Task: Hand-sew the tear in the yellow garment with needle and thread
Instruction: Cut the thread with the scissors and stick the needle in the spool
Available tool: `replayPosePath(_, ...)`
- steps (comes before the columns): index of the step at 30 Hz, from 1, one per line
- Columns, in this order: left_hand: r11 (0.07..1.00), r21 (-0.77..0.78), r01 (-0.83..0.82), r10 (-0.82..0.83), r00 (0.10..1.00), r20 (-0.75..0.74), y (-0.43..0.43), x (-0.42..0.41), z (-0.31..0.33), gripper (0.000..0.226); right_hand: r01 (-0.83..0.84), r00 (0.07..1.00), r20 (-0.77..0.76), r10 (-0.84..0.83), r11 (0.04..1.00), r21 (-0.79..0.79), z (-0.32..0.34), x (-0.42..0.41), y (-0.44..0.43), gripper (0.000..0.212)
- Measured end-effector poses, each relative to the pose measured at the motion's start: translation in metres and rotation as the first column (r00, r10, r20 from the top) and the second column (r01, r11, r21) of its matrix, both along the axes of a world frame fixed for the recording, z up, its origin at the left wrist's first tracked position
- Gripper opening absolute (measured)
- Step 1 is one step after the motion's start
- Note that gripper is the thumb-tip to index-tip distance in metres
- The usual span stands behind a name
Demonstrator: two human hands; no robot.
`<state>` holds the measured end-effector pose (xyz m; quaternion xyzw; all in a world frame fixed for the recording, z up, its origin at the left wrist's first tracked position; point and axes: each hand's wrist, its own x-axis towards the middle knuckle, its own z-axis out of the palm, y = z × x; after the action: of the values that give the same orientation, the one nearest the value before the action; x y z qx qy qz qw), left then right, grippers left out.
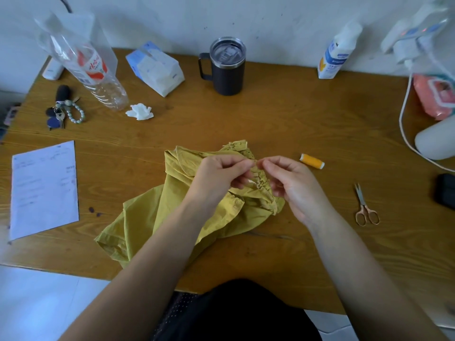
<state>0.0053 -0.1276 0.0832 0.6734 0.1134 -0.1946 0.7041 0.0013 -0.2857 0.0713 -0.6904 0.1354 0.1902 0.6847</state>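
This looks like a home. A wooden desk [295, 114] stands against a plain white wall [172, 20]. Everyday things lie on the desk. A dark mug [227, 70] with a lid is far in the middle. A tissue pack [157, 67] and a water bottle [96, 72] are far left. Keys [57, 116] and a paper [44, 190] lie on the left. Pink wipes [435, 97] and a power strip [413, 38] are far right. Small scissors [365, 207] and orange thread [312, 161] lie on the right.

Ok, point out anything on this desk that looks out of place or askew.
The clear plastic bottle at the far left is tilted rather than upright, and a crumpled tissue lies loose beside its lower end. Nothing looks spilled.
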Motion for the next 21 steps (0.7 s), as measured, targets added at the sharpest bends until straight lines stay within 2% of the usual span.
replayPosePath(8,0.998,-0.003,-0.07,0.069,0.994,-0.086,0.014,0.0,-0.01,0.014,0.074,0.988,-0.129,-0.082,0.995,-0.063,-0.031,-0.008,-0.016,0.013)
replayPosePath(10,0.997,0.0,-0.077,0.076,0.993,-0.091,0.018,-0.001,-0.012,0.015,0.138,0.977,-0.142,-0.158,0.981,-0.139,-0.041,-0.013,-0.031,0.012)
replayPosePath(12,0.997,0.0,-0.077,0.076,0.993,-0.095,0.02,-0.001,-0.014,0.015,0.2,0.963,-0.119,-0.243,0.935,-0.291,-0.053,-0.02,-0.05,0.013)
replayPosePath(14,0.997,0.002,-0.075,0.074,0.992,-0.102,0.019,-0.001,-0.016,0.014,0.2,0.966,-0.031,-0.255,0.822,-0.533,-0.065,-0.026,-0.072,0.017)
replayPosePath(16,0.998,0.013,-0.064,0.065,0.993,-0.103,0.016,-0.002,-0.017,0.014,0.178,0.974,0.044,-0.224,0.624,-0.761,-0.073,-0.032,-0.092,0.019)
replayPosePath(18,0.998,0.013,-0.057,0.058,0.993,-0.1,0.014,-0.003,-0.018,0.015,0.22,0.96,0.103,-0.26,0.475,-0.852,-0.079,-0.038,-0.11,0.019)
replayPosePath(21,0.999,0.005,-0.049,0.049,0.994,-0.093,0.011,-0.002,-0.018,0.016,0.292,0.917,0.142,-0.372,0.386,-0.875,-0.085,-0.049,-0.135,0.021)
